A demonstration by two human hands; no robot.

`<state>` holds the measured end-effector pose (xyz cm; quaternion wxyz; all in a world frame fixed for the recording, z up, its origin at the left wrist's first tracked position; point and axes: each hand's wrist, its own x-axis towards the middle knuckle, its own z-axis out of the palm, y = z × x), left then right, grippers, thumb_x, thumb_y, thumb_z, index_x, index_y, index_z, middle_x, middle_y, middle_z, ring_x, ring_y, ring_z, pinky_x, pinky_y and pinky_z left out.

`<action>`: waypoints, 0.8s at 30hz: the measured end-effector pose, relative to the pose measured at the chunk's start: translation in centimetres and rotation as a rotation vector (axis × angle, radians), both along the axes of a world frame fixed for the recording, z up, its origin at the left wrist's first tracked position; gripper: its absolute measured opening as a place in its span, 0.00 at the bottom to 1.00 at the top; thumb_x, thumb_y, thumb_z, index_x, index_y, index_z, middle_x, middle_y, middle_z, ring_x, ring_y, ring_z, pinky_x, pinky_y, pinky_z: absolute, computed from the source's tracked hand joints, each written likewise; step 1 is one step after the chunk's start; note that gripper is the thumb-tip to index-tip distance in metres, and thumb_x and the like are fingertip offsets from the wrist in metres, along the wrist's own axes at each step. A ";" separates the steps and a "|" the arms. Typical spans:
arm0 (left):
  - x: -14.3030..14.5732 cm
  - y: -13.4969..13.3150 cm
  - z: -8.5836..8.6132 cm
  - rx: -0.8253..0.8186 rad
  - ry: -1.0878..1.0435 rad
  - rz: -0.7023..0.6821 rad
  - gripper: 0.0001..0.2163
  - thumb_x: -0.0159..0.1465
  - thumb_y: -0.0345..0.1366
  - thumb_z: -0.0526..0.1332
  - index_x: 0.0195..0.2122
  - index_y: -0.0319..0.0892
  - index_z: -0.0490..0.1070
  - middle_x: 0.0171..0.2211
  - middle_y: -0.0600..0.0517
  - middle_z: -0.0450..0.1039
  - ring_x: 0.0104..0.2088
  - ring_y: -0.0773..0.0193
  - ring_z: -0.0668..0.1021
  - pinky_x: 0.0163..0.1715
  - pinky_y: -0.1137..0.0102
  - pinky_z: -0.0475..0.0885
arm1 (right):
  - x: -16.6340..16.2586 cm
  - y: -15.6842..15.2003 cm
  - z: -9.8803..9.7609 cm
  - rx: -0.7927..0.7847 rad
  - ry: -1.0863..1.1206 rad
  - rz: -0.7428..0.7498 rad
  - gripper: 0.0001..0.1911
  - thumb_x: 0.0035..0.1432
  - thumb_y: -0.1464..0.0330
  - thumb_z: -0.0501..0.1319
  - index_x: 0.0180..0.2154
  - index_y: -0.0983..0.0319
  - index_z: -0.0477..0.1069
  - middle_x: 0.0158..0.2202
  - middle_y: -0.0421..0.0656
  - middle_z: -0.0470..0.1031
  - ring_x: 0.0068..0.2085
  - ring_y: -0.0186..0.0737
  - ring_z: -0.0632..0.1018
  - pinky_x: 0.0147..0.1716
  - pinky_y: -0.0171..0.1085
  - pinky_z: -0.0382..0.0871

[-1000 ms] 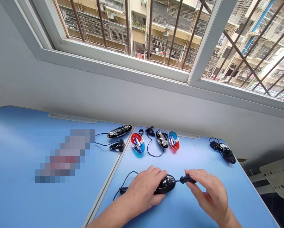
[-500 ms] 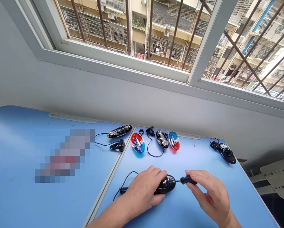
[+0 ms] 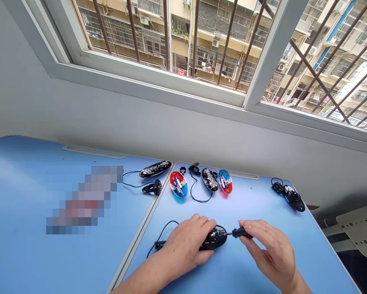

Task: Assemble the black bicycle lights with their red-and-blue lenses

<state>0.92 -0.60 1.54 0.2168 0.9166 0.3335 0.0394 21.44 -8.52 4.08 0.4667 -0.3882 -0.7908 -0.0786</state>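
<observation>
My left hand (image 3: 188,240) is closed around a black oval electronic housing (image 3: 214,240), pressing it to the blue table. Part of the housing lies hidden under my fingers. From its left side a thin black cable (image 3: 161,232) loops round to a small black piece (image 3: 160,245), mostly covered by my wrist. Between the thumb and fingers of my right hand (image 3: 271,247) is a black-handled screwdriver (image 3: 240,232). Its thin shaft points left, with the tip at the right end of the housing. The screwdriver lies nearly level.
Behind my hands lie two red-and-blue translucent shells with batteries (image 3: 178,184) (image 3: 225,181). Black housings with cables (image 3: 209,179) (image 3: 155,169) lie near them, another (image 3: 294,198) at the far right. A pixelated patch (image 3: 85,198) covers something at left. A seam (image 3: 140,230) divides the tabletops.
The screwdriver handle and my right hand have shifted very slightly left. My left hand and the housing look unchanged.
</observation>
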 end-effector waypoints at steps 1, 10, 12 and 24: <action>0.0 0.0 0.0 0.000 0.003 0.000 0.13 0.55 0.31 0.62 0.42 0.47 0.68 0.39 0.53 0.74 0.40 0.55 0.73 0.35 0.66 0.67 | 0.0 0.0 0.0 -0.001 -0.001 -0.001 0.22 0.60 0.81 0.60 0.55 0.60 0.66 0.36 0.47 0.82 0.37 0.42 0.83 0.33 0.38 0.82; 0.0 0.0 0.0 0.002 0.005 -0.001 0.14 0.55 0.31 0.62 0.43 0.47 0.68 0.39 0.53 0.74 0.41 0.55 0.73 0.35 0.67 0.67 | -0.1 -0.1 0.2 0.007 0.009 -0.003 0.22 0.60 0.81 0.59 0.54 0.60 0.67 0.35 0.46 0.82 0.37 0.42 0.84 0.33 0.38 0.82; 0.0 0.0 0.1 -0.001 0.004 0.002 0.14 0.55 0.31 0.62 0.43 0.47 0.68 0.40 0.53 0.74 0.41 0.55 0.73 0.34 0.67 0.67 | -0.1 0.0 0.2 0.011 0.008 -0.003 0.22 0.60 0.81 0.59 0.54 0.60 0.67 0.35 0.45 0.82 0.37 0.42 0.84 0.33 0.38 0.82; 0.1 0.0 0.6 -0.026 0.021 0.000 0.14 0.55 0.31 0.64 0.43 0.46 0.69 0.40 0.53 0.74 0.41 0.54 0.73 0.34 0.66 0.68 | 0.0 -0.1 -0.1 -0.005 -0.005 0.028 0.22 0.59 0.83 0.60 0.54 0.64 0.67 0.36 0.49 0.81 0.39 0.42 0.83 0.34 0.38 0.81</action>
